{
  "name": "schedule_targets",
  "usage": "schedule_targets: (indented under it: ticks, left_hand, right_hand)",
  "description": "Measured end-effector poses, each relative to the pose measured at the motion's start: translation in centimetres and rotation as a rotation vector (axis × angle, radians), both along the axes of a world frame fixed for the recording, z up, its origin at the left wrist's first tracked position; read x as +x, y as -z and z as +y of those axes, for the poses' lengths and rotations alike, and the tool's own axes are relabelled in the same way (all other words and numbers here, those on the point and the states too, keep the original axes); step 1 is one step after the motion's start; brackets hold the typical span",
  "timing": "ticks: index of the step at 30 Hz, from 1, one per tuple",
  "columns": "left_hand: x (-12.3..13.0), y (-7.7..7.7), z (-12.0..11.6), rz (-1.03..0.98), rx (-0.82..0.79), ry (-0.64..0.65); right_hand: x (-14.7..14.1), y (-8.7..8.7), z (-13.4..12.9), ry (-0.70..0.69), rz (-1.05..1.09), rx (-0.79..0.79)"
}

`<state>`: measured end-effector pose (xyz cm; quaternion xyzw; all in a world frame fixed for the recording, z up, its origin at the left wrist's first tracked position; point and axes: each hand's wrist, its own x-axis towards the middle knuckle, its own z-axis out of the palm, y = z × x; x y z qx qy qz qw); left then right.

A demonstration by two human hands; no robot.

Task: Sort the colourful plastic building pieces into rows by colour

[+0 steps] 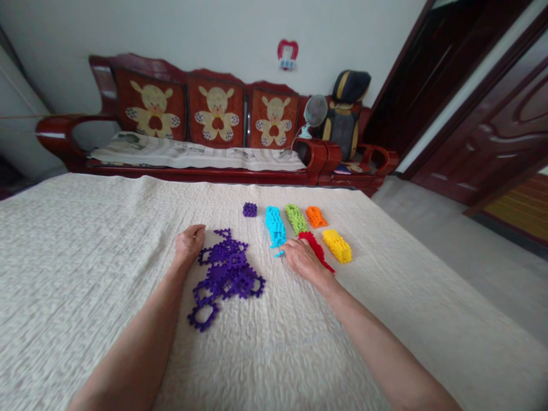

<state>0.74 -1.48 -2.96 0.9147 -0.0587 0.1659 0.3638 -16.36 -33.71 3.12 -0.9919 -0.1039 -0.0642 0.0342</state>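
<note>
My left hand (189, 244) is closed at the left edge of a loose pile of purple interlocking plastic pieces (231, 268); whether its curled fingers hold anything is hidden. My right hand (303, 258) reaches to the near end of a light-blue row of pieces (275, 225). A small light-blue interlocking piece (279, 254) pokes out at its fingertips, pinched as far as I can see. Partly behind that hand lies a row of red pieces (317, 251).
Stacked rows of green (296, 218), orange (316, 217) and yellow pieces (337, 246) lie right of the blue. A small purple stack (250, 209) sits farther back. Everything rests on a quilted cream cover (107, 245). Beyond its far edge stands a wooden sofa (214, 176).
</note>
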Motion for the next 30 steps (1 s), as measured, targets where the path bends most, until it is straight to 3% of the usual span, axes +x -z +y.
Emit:
schedule_targets:
  ticks: [8, 18, 24, 30]
  left_hand:
    - [-0.1, -0.3, -0.1, 0.021, 0.008, 0.004]
    - [0.0, -0.2, -0.1, 0.013, 0.0, -0.001]
    - [-0.2, -0.4, -0.4, 0.022, -0.007, -0.021]
    - [-0.4, -0.9, -0.4, 0.043, -0.039, -0.024]
  right_hand:
    - [2.4, -0.3, -0.7, 0.056, -0.042, 0.001]
    - [3.2, -0.6, -0.6, 0.011, -0.017, -0.018]
    - [2.7, -0.9, -0.1, 0.101, -0.064, -0.05]
    - [3.1, -0.3, 0.6, 0.119, -0.19, 0.056]
